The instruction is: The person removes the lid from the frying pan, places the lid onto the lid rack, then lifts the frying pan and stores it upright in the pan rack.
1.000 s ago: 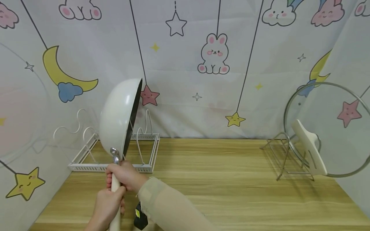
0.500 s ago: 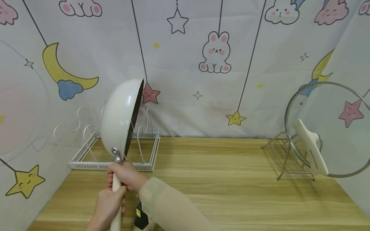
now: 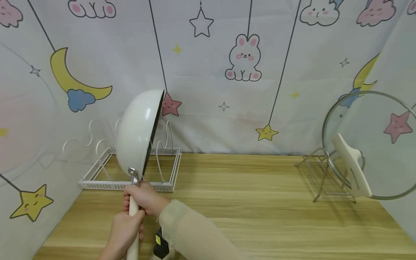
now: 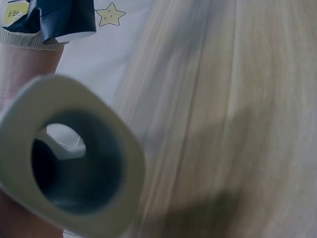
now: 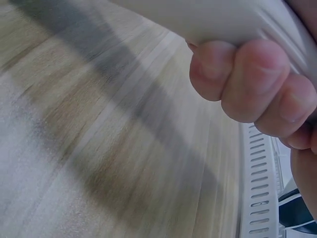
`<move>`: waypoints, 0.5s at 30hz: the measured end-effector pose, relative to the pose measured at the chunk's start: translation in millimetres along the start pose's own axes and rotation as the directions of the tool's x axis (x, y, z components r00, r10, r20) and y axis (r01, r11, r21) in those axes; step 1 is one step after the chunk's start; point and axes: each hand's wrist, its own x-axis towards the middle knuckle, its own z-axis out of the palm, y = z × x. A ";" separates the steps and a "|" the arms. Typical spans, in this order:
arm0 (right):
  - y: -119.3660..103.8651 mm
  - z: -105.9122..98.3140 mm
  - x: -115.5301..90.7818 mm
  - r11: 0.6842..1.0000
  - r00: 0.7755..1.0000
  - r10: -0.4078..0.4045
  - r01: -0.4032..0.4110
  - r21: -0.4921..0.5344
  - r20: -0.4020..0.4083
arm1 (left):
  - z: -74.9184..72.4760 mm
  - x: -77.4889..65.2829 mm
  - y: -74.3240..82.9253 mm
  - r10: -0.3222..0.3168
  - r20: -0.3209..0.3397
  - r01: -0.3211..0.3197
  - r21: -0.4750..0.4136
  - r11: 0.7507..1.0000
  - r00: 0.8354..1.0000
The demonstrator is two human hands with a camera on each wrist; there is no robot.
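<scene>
**Cream wok over rack**

Cream round-bottomed wok (image 3: 138, 135) with dark interior is held on edge above the white wire rack (image 3: 130, 173). Right hand (image 3: 144, 198) and left hand (image 3: 125, 231) both grip its cream handle (image 3: 133, 231). Best keep it vertical, lined up between rack loops, lowering slowly.

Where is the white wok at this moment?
In the head view the white wok stands on edge at the left, above the white wire rack, its handle held by both hands, left and right.
</scene>
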 end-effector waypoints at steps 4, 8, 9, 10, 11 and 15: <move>1.5 -0.2 -0.4 1.000 1.000 -0.002 0.002 -0.014 -0.015 | 0.9 -1.1 -1.5 0.009 -0.001 -0.009 0.000 1.000 1.000; 3.2 -0.3 -1.6 0.999 1.000 -0.001 0.000 -0.035 -0.021 | 2.1 -1.8 -3.3 0.007 -0.002 -0.007 0.008 1.000 1.000; 3.7 -0.4 -1.8 0.999 1.000 0.000 -0.001 -0.035 -0.023 | 2.4 -1.9 -4.1 0.005 -0.002 -0.005 0.011 1.000 1.000; 4.3 -0.5 -2.1 0.999 1.000 -0.002 0.001 -0.035 -0.023 | 2.6 -1.8 -4.9 0.002 -0.001 -0.002 0.011 1.000 1.000; 4.8 -0.5 -2.4 0.999 1.000 -0.004 0.003 -0.035 -0.023 | 2.9 -1.8 -5.6 0.000 0.000 0.000 0.010 1.000 1.000; 7.1 -0.3 -2.2 1.000 0.999 -0.010 0.009 -0.028 -0.033 | 3.9 -1.9 -7.8 -0.006 0.004 0.005 0.002 1.000 1.000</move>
